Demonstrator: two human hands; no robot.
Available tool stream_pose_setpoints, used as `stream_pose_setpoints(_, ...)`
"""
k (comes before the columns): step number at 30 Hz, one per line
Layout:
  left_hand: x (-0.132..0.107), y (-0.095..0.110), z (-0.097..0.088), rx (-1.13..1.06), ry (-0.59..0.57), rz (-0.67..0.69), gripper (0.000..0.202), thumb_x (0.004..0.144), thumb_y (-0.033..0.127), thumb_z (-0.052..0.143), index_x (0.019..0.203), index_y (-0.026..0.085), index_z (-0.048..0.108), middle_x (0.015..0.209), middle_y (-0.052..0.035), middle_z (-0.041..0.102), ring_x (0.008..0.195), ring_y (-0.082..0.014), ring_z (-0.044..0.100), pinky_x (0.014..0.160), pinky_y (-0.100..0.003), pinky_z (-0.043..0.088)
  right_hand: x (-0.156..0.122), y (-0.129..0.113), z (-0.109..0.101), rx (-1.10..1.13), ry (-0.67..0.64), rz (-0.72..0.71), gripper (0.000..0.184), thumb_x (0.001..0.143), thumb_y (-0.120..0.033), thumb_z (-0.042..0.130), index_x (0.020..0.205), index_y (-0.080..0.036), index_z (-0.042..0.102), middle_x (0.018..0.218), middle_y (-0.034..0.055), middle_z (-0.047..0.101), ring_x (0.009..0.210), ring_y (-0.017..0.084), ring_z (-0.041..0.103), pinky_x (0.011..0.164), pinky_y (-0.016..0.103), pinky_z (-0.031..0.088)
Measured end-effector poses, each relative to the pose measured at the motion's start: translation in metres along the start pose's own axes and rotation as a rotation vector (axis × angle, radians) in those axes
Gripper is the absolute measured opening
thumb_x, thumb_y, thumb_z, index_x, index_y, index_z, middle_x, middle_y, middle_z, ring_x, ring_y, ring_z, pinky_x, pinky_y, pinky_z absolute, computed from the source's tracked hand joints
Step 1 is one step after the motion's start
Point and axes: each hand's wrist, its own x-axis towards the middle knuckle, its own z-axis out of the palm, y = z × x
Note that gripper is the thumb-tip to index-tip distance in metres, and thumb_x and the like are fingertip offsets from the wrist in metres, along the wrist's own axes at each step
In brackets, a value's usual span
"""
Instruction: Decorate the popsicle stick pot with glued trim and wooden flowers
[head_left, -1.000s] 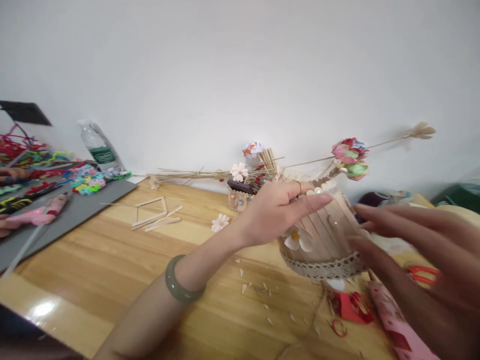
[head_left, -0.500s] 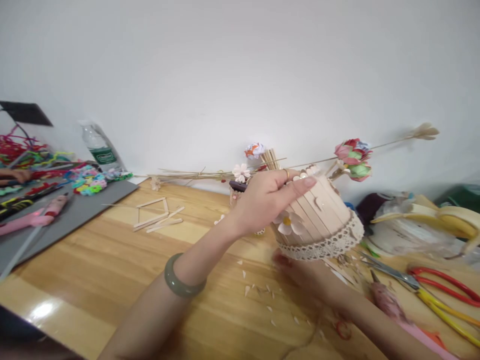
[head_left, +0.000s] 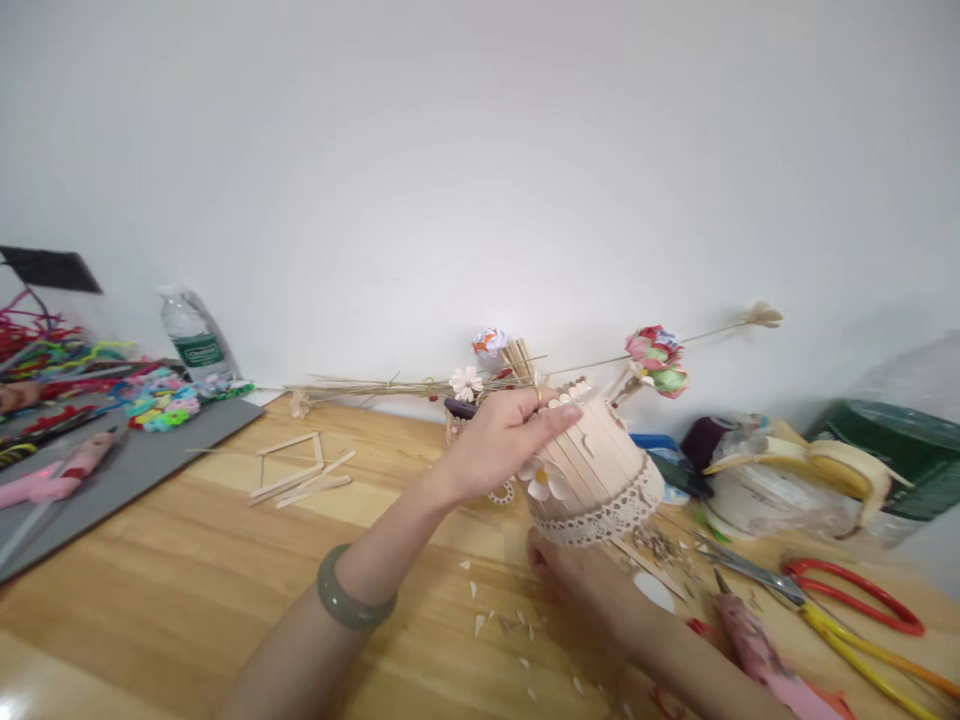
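A round basket (head_left: 600, 465) made of upright popsicle sticks, with lace around its base and a white flower (head_left: 541, 480) on its side, is lifted and tilted above the wooden table (head_left: 187, 590). My left hand (head_left: 499, 440), with a green bangle at the wrist, grips the basket's rim and side. My right hand (head_left: 574, 570) reaches under the basket's base; its fingers are mostly hidden beneath it. Paper flowers on stalks (head_left: 654, 360) stick out behind the basket.
Loose popsicle sticks (head_left: 300, 475) lie at centre left. A grey mat (head_left: 142, 465) with a pink glue gun (head_left: 56, 470), colourful pipe cleaners and a water bottle (head_left: 191, 335) is at left. Scissors (head_left: 840, 595), another pink glue gun (head_left: 765, 655), tape rolls (head_left: 817, 470) and a green box crowd the right.
My right hand moved from the basket's right side to underneath it. My left hand lifted and tilted the basket. The view shifted, uncovering the scissors and tape.
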Motion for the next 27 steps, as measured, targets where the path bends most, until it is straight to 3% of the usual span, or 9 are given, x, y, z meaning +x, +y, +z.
stream_pose_setpoints(3,0.0,-0.001,0.004,-0.073,-0.005,-0.057,0.033,0.078,0.046,0.054,0.07,0.014,0.052,0.062,0.0032,0.047,0.055,-0.0061,0.042,0.049,-0.018,0.034,-0.007,-0.01,-0.003,-0.015,-0.014,-0.008,0.01,0.087,-0.014,0.049,0.09,-0.013,0.058,0.089,0.0037,0.061,0.078,0.013,0.058,0.07,0.03,0.049)
stream_pose_setpoints(6,0.001,-0.003,0.007,-0.149,0.002,-0.116,0.031,0.076,0.044,0.057,0.072,0.014,0.054,0.061,0.0035,0.049,0.052,-0.0052,0.042,0.048,-0.017,0.033,-0.023,-0.024,-0.014,0.0,-0.036,-0.042,0.022,0.079,0.001,0.043,0.077,-0.014,0.058,0.079,0.0041,0.062,0.069,0.013,0.057,0.062,0.025,0.046)
stream_pose_setpoints(9,0.004,-0.008,0.008,-0.224,0.011,-0.195,0.032,0.072,0.044,0.061,0.069,0.013,0.055,0.056,0.0045,0.05,0.048,-0.0041,0.042,0.047,-0.017,0.033,-0.05,-0.041,-0.046,0.077,-0.11,-0.179,0.017,0.074,-0.005,0.053,0.068,-0.02,0.056,0.075,-0.0027,0.062,0.061,0.009,0.056,0.052,0.018,0.041)
stream_pose_setpoints(11,0.005,-0.012,0.008,-0.257,-0.009,-0.25,0.03,0.068,0.042,0.065,0.069,0.012,0.057,0.055,0.0043,0.052,0.047,-0.0044,0.044,0.048,-0.018,0.034,-0.065,-0.046,-0.076,0.224,-0.096,-0.24,0.018,0.08,-0.008,0.049,0.072,-0.023,0.057,0.075,-0.0036,0.063,0.064,0.008,0.058,0.057,0.016,0.043)
stream_pose_setpoints(12,0.005,-0.013,0.008,-0.259,-0.027,-0.27,0.03,0.066,0.04,0.067,0.071,0.012,0.058,0.056,0.0037,0.053,0.047,-0.0049,0.046,0.048,-0.018,0.035,-0.07,-0.046,-0.091,0.327,0.012,-0.233,0.018,0.083,-0.013,0.047,0.07,-0.023,0.056,0.069,-0.0037,0.061,0.06,0.008,0.057,0.054,0.015,0.043)
stream_pose_setpoints(14,0.005,-0.016,0.009,-0.248,-0.065,-0.295,0.029,0.061,0.035,0.07,0.073,0.011,0.06,0.058,0.0023,0.056,0.048,-0.0061,0.048,0.049,-0.018,0.035,-0.071,-0.041,-0.116,0.454,0.272,-0.076,0.02,0.085,-0.026,0.048,0.066,-0.023,0.055,0.058,-0.0038,0.056,0.05,0.008,0.052,0.044,0.016,0.041)
stream_pose_setpoints(16,0.004,-0.016,0.011,-0.243,-0.083,-0.31,0.03,0.057,0.032,0.072,0.074,0.01,0.06,0.059,0.0017,0.057,0.049,-0.0067,0.049,0.05,-0.019,0.035,-0.064,-0.032,-0.128,0.51,0.459,0.024,0.019,0.081,-0.037,0.054,0.07,-0.023,0.06,0.06,-0.0018,0.059,0.051,0.01,0.053,0.044,0.018,0.043)
stream_pose_setpoints(18,0.002,-0.015,0.014,-0.265,-0.098,-0.322,0.031,0.055,0.031,0.073,0.074,0.011,0.061,0.06,0.0018,0.058,0.051,-0.0074,0.05,0.051,-0.019,0.037,-0.055,-0.024,-0.13,0.555,0.52,0.071,0.02,0.078,-0.041,0.057,0.075,-0.021,0.064,0.068,0.0008,0.063,0.059,0.012,0.056,0.05,0.02,0.045)
stream_pose_setpoints(27,-0.004,-0.005,0.022,-0.18,-0.203,-0.277,0.021,0.062,0.027,0.07,0.073,0.013,0.059,0.06,0.0045,0.052,0.053,-0.0053,0.044,0.052,-0.017,0.034,-0.046,-0.021,-0.118,0.647,0.462,0.196,0.026,0.076,-0.044,0.056,0.077,-0.02,0.067,0.069,0.0023,0.065,0.058,0.013,0.053,0.049,0.023,0.04)
